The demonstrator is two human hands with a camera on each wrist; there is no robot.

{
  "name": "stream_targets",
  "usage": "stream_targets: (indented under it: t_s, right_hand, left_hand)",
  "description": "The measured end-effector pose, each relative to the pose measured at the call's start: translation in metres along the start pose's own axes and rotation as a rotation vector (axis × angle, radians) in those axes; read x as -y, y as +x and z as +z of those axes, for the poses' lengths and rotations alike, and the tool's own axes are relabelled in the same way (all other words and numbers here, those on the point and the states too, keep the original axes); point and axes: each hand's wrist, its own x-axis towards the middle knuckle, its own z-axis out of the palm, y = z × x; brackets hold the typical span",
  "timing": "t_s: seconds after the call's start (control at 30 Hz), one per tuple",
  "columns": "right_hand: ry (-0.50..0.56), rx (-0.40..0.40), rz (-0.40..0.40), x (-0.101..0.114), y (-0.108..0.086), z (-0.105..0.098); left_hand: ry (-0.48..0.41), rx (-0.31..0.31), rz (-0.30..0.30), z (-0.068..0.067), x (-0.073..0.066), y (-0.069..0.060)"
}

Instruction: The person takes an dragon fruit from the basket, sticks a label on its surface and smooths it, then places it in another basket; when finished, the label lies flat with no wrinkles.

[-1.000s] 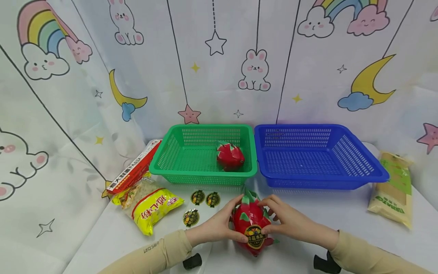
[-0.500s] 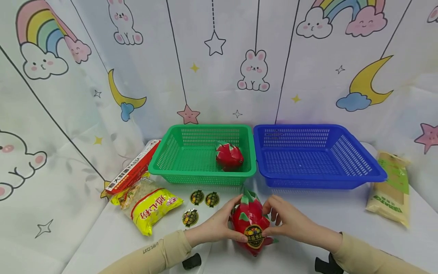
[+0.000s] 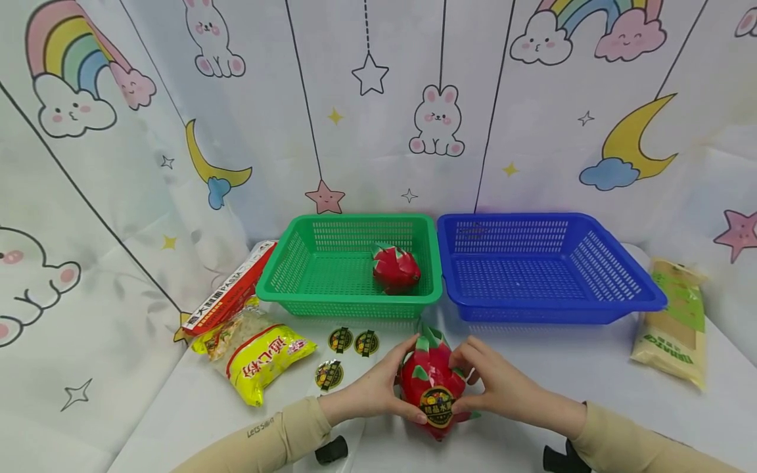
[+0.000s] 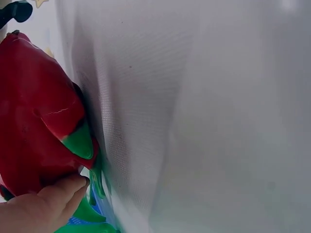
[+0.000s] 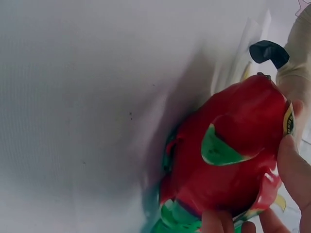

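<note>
A red dragon fruit (image 3: 430, 371) with green-tipped scales rests on the white table at the front, in front of the two baskets. On its near side is a round black-and-gold sticker (image 3: 436, 406). My left hand (image 3: 386, 389) grips the fruit's left side, its thumb at the sticker's left edge. From the right, my right hand (image 3: 495, 382) holds the fruit with bent fingers, the thumb at the sticker's right edge. In the right wrist view those fingers touch the fruit's red skin (image 5: 228, 145). The fruit's underside is hidden.
A green basket (image 3: 349, 299) holds another dragon fruit (image 3: 395, 269). Beside it stands a blue basket (image 3: 556, 309). Several round stickers (image 3: 328, 375) lie left of my hands. A yellow noodle bag (image 3: 260, 358) and a red pasta box (image 3: 230, 289) lie left; a beige bag (image 3: 671, 328) lies right.
My right fingers drew back a little from the fruit's upper right half a second ago and now touch it again. The left hand keeps its grip, and the fruit stays in place.
</note>
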Motion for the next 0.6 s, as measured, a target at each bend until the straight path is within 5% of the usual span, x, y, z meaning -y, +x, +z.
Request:
stream_targets:
  t_s: [0.6]
  right_hand:
    - [-0.070, -0.036, 0.033, 0.0050, -0.0015, 0.0053]
  left_hand:
    - [0.015, -0.008, 0.008, 0.0012, 0.0009, -0.0004]
